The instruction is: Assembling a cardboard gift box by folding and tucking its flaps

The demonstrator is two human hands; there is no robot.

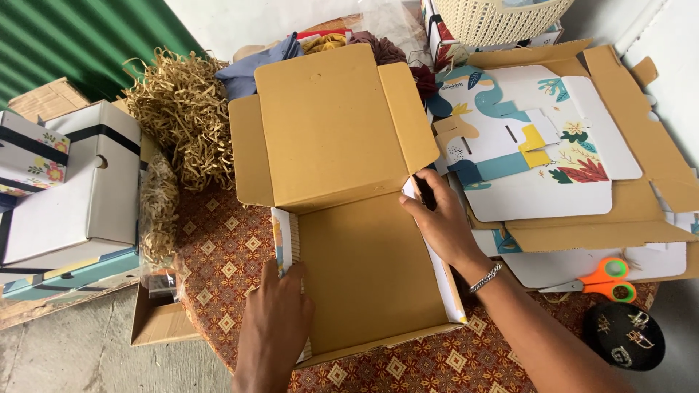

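- cardboard box (364, 269) is sitting half-formed on the patterned tablecloth (218, 247), centre of view, brown inside facing up.
- done, as i'm reading it: base is lying flat, both side walls are standing up, lid (328, 124) is hinging open at the back with its flaps spread.
- left, by my judgement: front edge is looking low and unfinished, lid flaps aren't tucked, lid isn't closed, nothing is inside yet.
- left hand (273, 320) is pressing flat, fingers together, against the left wall (285, 244), not gripping anything.
- right hand (437, 222) is curling its fingers over the top of the right wall (444, 273) near the back corner, pinching the folded edge; bracelet (486, 277) is showing on that wrist.
- stack of flat printed box blanks (539, 153) is waiting to the right, touching nothing in hand.
- orange scissors (608, 280) are lying near the right forearm, untouched.
- shredded paper filler (182, 116) is piling up left of the lid, white boxes (73, 189) further left.
- hard to make out:
  - right fingertips are hiding the wall's back corner, so can't tell if a tab is locking in.
  - left palm is covering the left wall's lower end.
  - cloth items (320, 44) behind the lid are mostly blocked.
  - basket (502, 18) is getting cut off at the top edge; dark round thing (626, 335) bottom right is unclear.
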